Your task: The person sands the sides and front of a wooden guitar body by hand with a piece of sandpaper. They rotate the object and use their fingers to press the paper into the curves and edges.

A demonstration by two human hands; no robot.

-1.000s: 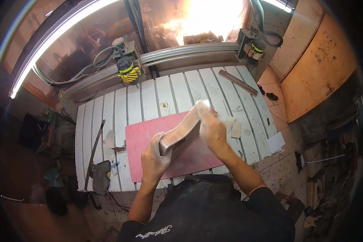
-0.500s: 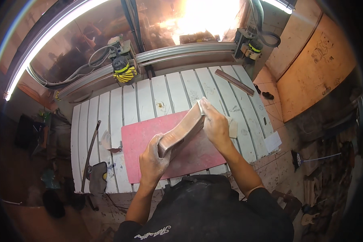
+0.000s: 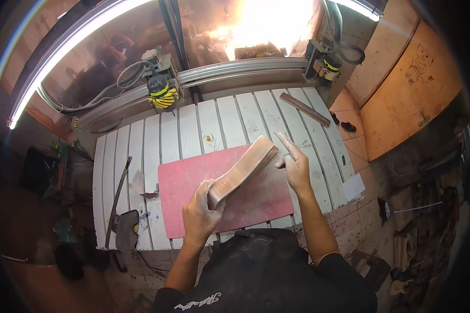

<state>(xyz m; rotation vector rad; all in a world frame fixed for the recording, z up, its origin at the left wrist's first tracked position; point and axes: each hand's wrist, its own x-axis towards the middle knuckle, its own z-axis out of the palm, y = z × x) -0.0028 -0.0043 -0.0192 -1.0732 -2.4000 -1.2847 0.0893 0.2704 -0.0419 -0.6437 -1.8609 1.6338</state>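
Workshop, head view. White slatted machine bed [image 3: 193, 130] under a grey gantry rail [image 3: 235, 70]; yellow-and-black striped spindle motor [image 3: 163, 93] at far left of the rail, a second motor [image 3: 326, 65] at far right. Glare from a bright light beyond the rail hides what lies behind it.

On the bed: red mat [image 3: 193, 180], near centre. Dark wooden strip [image 3: 304, 109], far right. Long thin bar [image 3: 117, 195] and a dark pad [image 3: 126, 229], near left. White sheet [image 3: 354, 187], near right edge. Plywood panels [image 3: 407, 88] lean at the right wall.

Wooden block [image 3: 243, 171]: long, tan, dusty; lies diagonally above the red mat, near end lower left, far end upper right.

Left hand [image 3: 201, 214]: fingers curled round the near end of the wooden block, gripping it.

Right hand [image 3: 295, 164]: holds nothing, index finger extended, just beside the block's far end; whether it touches the wood cannot be told.

Change: half a second ago the right hand lay closed over the block's far end; it has now let go and drawn off to the right. The block's support rests on the left hand, so one-handed control is likely less steady.
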